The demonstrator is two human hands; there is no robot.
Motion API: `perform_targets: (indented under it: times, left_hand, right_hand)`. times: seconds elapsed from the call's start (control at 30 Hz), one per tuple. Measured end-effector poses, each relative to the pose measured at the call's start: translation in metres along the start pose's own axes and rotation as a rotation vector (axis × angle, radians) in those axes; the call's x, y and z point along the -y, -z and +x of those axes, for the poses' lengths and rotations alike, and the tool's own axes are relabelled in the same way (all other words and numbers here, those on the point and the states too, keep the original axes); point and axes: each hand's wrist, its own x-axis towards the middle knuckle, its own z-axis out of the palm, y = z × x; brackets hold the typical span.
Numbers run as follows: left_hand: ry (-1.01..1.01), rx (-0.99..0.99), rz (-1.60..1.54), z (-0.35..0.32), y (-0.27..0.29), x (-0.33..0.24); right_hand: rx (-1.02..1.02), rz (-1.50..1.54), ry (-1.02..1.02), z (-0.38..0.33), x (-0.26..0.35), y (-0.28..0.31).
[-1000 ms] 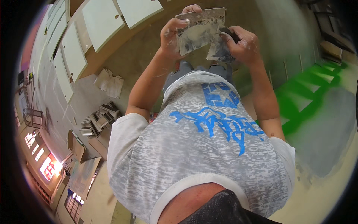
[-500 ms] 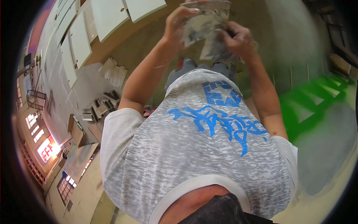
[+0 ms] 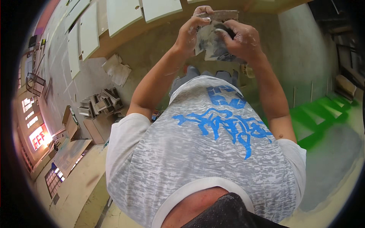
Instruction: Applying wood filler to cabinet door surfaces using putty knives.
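Both my hands are in front of my body at the top of the head view, close together and dusted white. My left hand (image 3: 189, 33) is closed on a flat spreader (image 3: 202, 41), its blade smeared grey and a straight brownish edge along its top. My right hand (image 3: 244, 41) grips a second flat, grey-smeared piece (image 3: 217, 52), the thumb pressed along it. The two pieces overlap and appear to touch. My right fingers hide part of the second piece, so its exact kind is unclear.
Several white panels (image 3: 123, 16) lie on a long brown support at the upper left. On the floor are a crumpled pale cloth (image 3: 117, 71), a stack of frame-like pieces (image 3: 100, 103) and a small round tub (image 3: 248, 71). A green-painted frame (image 3: 321, 121) stands at the right.
My right hand and its piece have moved up and left across the spreader, so the two overlap more. The view has shifted slightly, and the small tub now shows beside my right wrist.
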Motion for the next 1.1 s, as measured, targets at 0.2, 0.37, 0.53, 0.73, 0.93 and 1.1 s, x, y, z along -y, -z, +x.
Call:
perform_targets:
  times: [0.2,0.37,0.53,0.73,0.93,1.1]
  left_hand:
    - [0.003,-0.071,0.054,-0.002,0.003,-0.009]
    - [-0.037,-0.073,0.058,0.001,0.001,-0.016]
    - [-0.104,-0.193,0.224,0.005,0.002,-0.03]
    - [-0.196,-0.311,-0.013,-0.016,0.03,-0.04]
    - [-0.316,-0.549,-0.319,-0.005,0.04,-0.002]
    - [-0.108,-0.555,-0.242,0.014,0.03,0.034]
  right_hand:
    - [0.074,0.007,0.217,0.011,0.008,-0.011]
    - [0.064,0.04,0.325,0.02,0.012,-0.017]
    - [0.123,0.197,0.224,0.022,0.032,-0.025]
    - [0.218,0.272,-0.028,0.024,-0.003,0.01]
    - [0.207,0.896,-0.356,0.001,-0.034,0.002]
    - [0.218,1.063,-0.319,-0.008,0.005,-0.05]
